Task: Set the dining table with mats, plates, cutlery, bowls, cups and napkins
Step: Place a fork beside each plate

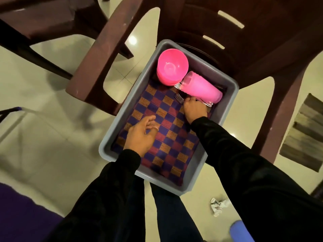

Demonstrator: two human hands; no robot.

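At frame centre I judge my right hand [194, 109], fingers curled on the fork [179, 98], should lift it clear of the checked mats [162, 135] while my left hand [141, 135] hovers slack, holding nothing.

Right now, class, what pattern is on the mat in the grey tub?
Purple, maroon and orange-striped checks on the mat, head view.

readable text: none
tub [108, 147]: no label or brand can be read
bowls [172, 66]: plain, no print
cups [201, 88]: plain, no print
mat [167, 137]: checked weave only, no letters or numbers
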